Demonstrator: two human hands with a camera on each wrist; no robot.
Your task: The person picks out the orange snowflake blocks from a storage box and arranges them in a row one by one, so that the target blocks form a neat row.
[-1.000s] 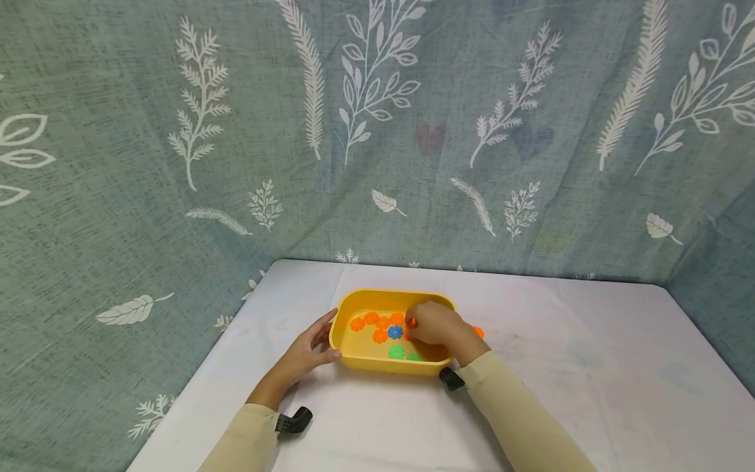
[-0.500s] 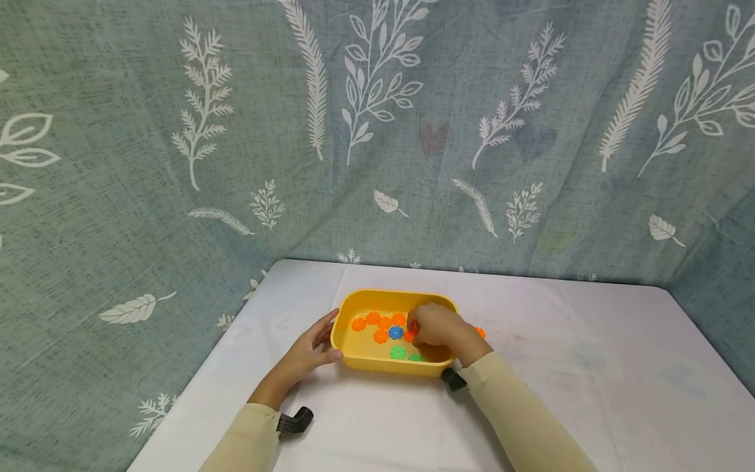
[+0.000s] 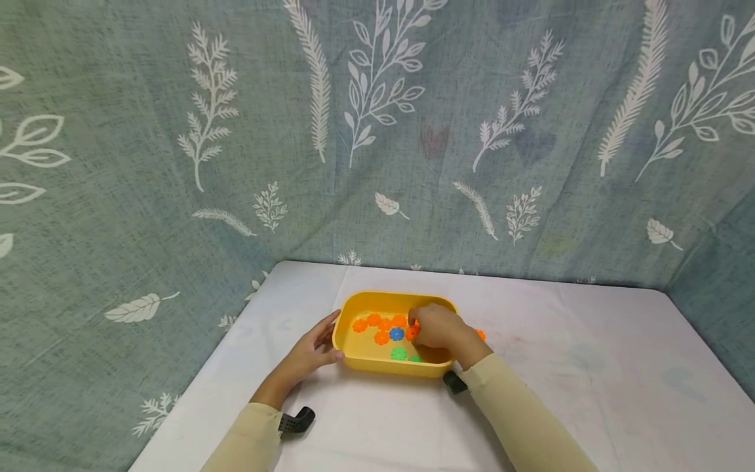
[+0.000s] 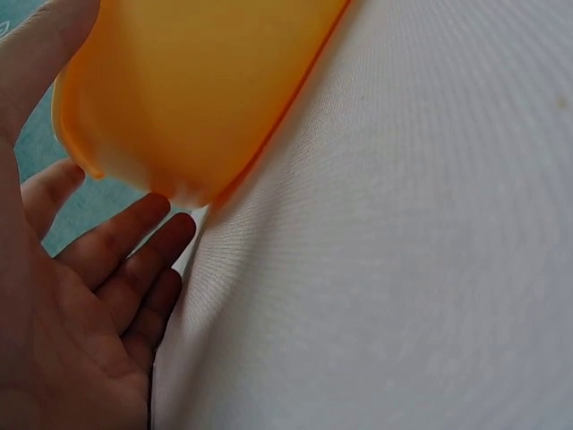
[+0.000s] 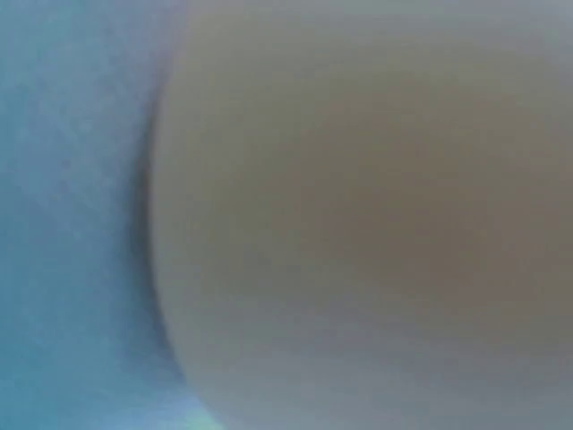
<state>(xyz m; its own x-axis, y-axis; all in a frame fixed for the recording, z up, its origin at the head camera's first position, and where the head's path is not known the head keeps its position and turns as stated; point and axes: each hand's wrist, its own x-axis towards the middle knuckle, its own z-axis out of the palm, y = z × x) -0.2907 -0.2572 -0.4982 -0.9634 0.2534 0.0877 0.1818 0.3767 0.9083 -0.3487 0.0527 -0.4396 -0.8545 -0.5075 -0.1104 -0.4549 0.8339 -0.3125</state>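
A yellow plastic tray (image 3: 368,364) stands on the white-covered table. Inside lie several small orange flower-shaped discs (image 3: 381,337), one blue disc (image 3: 396,334) and two green discs (image 3: 398,354). My left hand (image 3: 303,357) rests against the tray's left end; in the left wrist view its relaxed fingers (image 4: 134,260) touch the outer wall. My right hand (image 3: 436,326) reaches into the tray's right side with curled fingers, pinching an orange flower-shaped disc that is mostly hidden. The right wrist view is a blur, without a visible hand.
More orange (image 3: 480,334) shows on the table just right of the tray, partly behind my right wrist. White table surface (image 3: 590,367) extends to the right. A grey-green curtain (image 3: 436,216) with white leaf prints hangs behind and along the sides.
The whole scene has shifted very slightly in the head view. Both hands, the tray and the discs otherwise keep almost the same places.
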